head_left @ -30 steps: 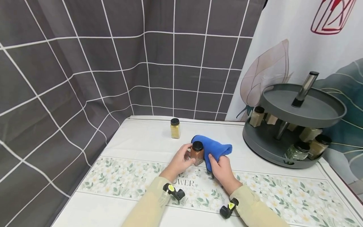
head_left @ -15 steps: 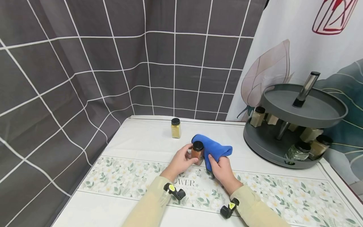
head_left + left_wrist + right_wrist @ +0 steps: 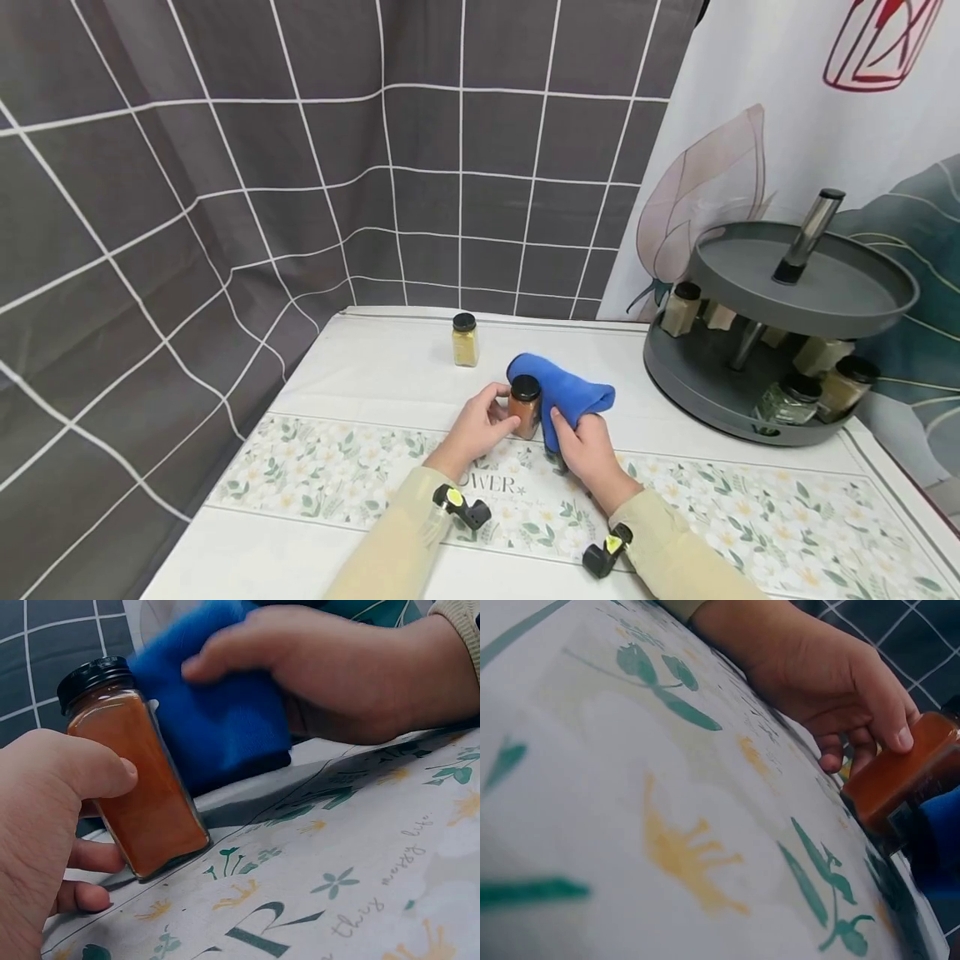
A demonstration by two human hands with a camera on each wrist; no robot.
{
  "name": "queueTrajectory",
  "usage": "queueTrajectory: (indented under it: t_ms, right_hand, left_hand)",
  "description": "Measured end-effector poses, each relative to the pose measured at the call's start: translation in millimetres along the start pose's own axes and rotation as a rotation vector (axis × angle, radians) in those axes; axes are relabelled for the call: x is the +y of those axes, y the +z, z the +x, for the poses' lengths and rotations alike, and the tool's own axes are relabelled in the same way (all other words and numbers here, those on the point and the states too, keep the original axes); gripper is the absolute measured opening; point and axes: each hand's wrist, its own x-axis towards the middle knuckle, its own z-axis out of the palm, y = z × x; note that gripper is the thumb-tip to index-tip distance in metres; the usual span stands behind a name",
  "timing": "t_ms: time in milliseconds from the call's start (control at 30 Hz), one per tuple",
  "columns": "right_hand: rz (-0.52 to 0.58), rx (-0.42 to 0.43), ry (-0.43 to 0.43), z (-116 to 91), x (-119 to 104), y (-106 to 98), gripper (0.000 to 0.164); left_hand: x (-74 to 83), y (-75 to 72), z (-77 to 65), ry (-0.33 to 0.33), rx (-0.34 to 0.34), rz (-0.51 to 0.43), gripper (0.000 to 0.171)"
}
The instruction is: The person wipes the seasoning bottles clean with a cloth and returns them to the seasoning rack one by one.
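My left hand [image 3: 477, 425] grips a glass spice jar [image 3: 525, 410] with a black lid and reddish-brown powder inside. In the left wrist view the thumb lies across the front of the jar [image 3: 139, 787], and other fingers show behind it. A blue cloth [image 3: 562, 390] is held in my right hand [image 3: 588, 450], its thumb on top and its other fingers hidden by the folds. The cloth lies against the jar's right side. The right wrist view shows the left hand [image 3: 832, 682] on the jar and only a corner of the cloth [image 3: 939, 840].
A jar of yellow powder [image 3: 465, 342] stands farther back on the table. At the right is a two-tier grey turntable rack [image 3: 802, 312], with several spice jars on its lower tier. A floral-printed cover [image 3: 337, 467] runs across the table. A dark checked curtain [image 3: 420, 208] hangs behind.
Almost nothing differs. The jar and both hands stay in nearly the same place, with the blue cloth still against the jar's side.
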Motion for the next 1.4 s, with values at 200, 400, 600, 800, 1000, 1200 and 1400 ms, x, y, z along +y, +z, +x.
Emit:
queueTrajectory:
  t_ms: [200,400,600,800,1000,1200,1400]
  right_hand:
    - [0.018,-0.01,0.014,0.0,-0.4,0.7,0.036]
    - [0.034,-0.043,0.036,-0.4,-0.5,1.6,0.041]
    - [0.039,-0.062,0.037,-0.9,-1.2,1.8,0.043]
    - [-0.01,-0.061,0.04,-0.1,-1.3,2.1,0.039]
    - [0.014,-0.056,0.048,-0.5,-1.4,1.5,0.038]
    - [0.029,-0.048,0.039,-1.1,-1.2,0.4,0.04]
    - [0.021,-0.098,0.032,-0.3,-0.7,1.6,0.045]
  left_hand:
    - [-2.6,2.1,0.3,0.034,0.015,-0.013,0.052]
    - [-3.3,4.1,0.6,0.013,0.013,0.023,0.047]
    - [-0.2,3.3,0.1,-0.027,0.022,0.014,0.043]
    - [0.0,1.9,0.0,0.024,0.02,0.001,0.031]
    - [0.2,0.5,-0.5,0.079,0.024,-0.011,0.027]
    - [-1.5,1.0,-0.1,0.1,0.009,0.028,0.036]
    - [-3.3,1.7,-0.1,0.134,0.005,0.129,0.055]
